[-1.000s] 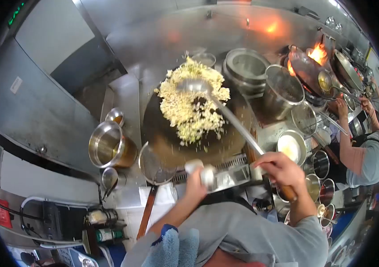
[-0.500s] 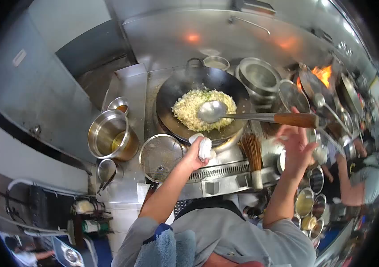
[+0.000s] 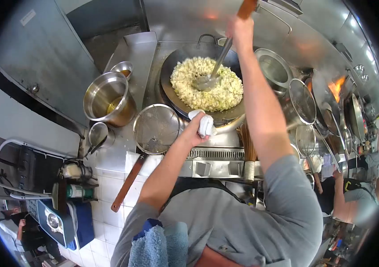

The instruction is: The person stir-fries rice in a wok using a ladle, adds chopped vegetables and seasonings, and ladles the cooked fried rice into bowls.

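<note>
Fried rice with green bits (image 3: 225, 91) fills the middle of a dark wok (image 3: 167, 71) on the stove. My left hand (image 3: 196, 130) is closed round a folded white cloth (image 3: 206, 126) at the wok's near rim. Raised beyond the wok's right side, my right hand (image 3: 241, 32) grips the ladle's wooden handle (image 3: 247, 8). The ladle (image 3: 206, 82) points steeply down, its bowl resting in the rice.
Left of the wok are a round strainer (image 3: 157, 129), a steel pot (image 3: 109, 100) and small bowls. A bamboo brush (image 3: 248, 151) stands near the front edge. Pots, an open flame (image 3: 336, 88) and a co-worker's arm (image 3: 339, 196) are at right.
My right hand, open half a second ago, has closed on the ladle handle and moved up and away. The ladle has swung from lying sideways to steep. My left hand still holds the cloth.
</note>
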The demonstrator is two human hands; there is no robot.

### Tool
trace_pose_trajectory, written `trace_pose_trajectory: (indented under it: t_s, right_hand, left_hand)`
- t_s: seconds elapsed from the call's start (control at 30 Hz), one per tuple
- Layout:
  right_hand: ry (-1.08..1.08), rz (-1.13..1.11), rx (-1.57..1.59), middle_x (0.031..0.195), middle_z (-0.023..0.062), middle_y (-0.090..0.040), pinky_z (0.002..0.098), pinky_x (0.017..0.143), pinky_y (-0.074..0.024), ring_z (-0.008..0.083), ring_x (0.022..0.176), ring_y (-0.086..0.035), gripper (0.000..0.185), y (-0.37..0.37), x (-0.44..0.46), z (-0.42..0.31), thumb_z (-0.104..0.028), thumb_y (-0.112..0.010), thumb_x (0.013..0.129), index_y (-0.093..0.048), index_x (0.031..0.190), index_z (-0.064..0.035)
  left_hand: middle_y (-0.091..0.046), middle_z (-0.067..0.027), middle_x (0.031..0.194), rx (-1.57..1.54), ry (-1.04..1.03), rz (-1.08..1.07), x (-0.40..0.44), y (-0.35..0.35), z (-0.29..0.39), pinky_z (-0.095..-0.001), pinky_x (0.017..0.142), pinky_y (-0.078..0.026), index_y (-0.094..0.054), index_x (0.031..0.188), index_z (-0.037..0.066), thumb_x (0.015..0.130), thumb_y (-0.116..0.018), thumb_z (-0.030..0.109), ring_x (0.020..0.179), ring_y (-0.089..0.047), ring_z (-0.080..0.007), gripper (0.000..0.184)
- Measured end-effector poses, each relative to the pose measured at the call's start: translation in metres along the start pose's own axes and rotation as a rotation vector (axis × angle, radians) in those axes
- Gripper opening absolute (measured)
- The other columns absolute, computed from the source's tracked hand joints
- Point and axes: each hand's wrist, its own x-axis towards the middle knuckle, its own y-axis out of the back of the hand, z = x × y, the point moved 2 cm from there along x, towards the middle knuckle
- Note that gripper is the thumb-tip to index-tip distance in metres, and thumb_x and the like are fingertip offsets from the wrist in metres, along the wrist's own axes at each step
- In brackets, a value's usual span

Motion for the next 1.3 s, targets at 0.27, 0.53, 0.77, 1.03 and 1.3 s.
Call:
trace_pose_trajectory:
  t_s: [0.27, 0.53, 0.77, 1.03, 1.3]
  right_hand:
    - [0.032, 0.143, 0.125, 0.047, -0.0051, -0.034, 0.0241, 0.036, -0.0246, 0.0079, 0.036, -0.032, 0.025, 0.019, -0.066, -0.012, -0.006, -0.058, 0.077, -0.041, 0.059, -0.0126]
    - [0.166, 0.155, -0.044, 0.046, -0.0041, -0.034, 0.0224, 0.033, -0.0229, 0.0062, 0.034, -0.029, 0.028, 0.058, -0.072, -0.05, -0.001, -0.059, 0.075, -0.039, 0.058, -0.0095]
    - [0.024, -0.051, 0.199, 0.05, -0.0044, -0.035, 0.0244, 0.034, -0.0217, 0.0069, 0.039, -0.033, 0.02, 0.063, -0.032, -0.066, -0.002, -0.059, 0.078, -0.046, 0.065, -0.0097]
    - [0.12, -0.025, 0.019, 0.05, -0.0023, -0.034, 0.0252, 0.037, -0.0223, 0.008, 0.04, -0.031, 0.022, 0.041, 0.026, -0.061, -0.006, -0.056, 0.078, -0.04, 0.063, -0.0079]
    - [-0.18, 0.162, 0.203, 0.047, -0.0007, -0.036, 0.0265, 0.034, -0.0274, 0.011, 0.034, -0.034, 0.019, 0.044, 0.023, 0.019, -0.003, -0.056, 0.072, -0.042, 0.06, -0.0068]
  left_hand:
    - [-0.055, 0.0024, 0.072, 0.021, -0.014, -0.034, -0.006, -0.005, 0.003, -0.0284, 0.046, -0.036, -0.056, 0.083, 0.02, 0.077, -0.058, 0.041, 0.063, -0.05, -0.0139, 0.022]
    - [-0.057, 0.0029, 0.074, 0.036, -0.013, -0.015, 0.009, 0.0, -0.001, -0.0275, 0.044, -0.034, -0.057, 0.08, 0.023, 0.078, -0.057, 0.046, 0.06, -0.051, -0.0123, 0.023]
    - [-0.055, 0.0068, 0.071, 0.083, 0.013, -0.021, 0.009, 0.003, 0.004, -0.0231, 0.044, -0.035, -0.058, 0.08, 0.024, 0.076, -0.058, 0.046, 0.064, -0.05, -0.0083, 0.022]
    - [-0.057, 0.0025, 0.085, 0.112, 0.012, -0.026, 0.003, 0.0, 0.005, -0.0286, 0.063, -0.042, -0.058, 0.086, 0.022, 0.075, -0.06, 0.044, 0.078, -0.054, -0.0127, 0.025]
    - [-0.057, -0.0028, 0.085, -0.081, -0.028, -0.094, 0.008, -0.001, -0.002, -0.0369, 0.065, -0.048, -0.054, 0.093, 0.016, 0.081, -0.056, 0.027, 0.076, -0.057, -0.0187, 0.017]
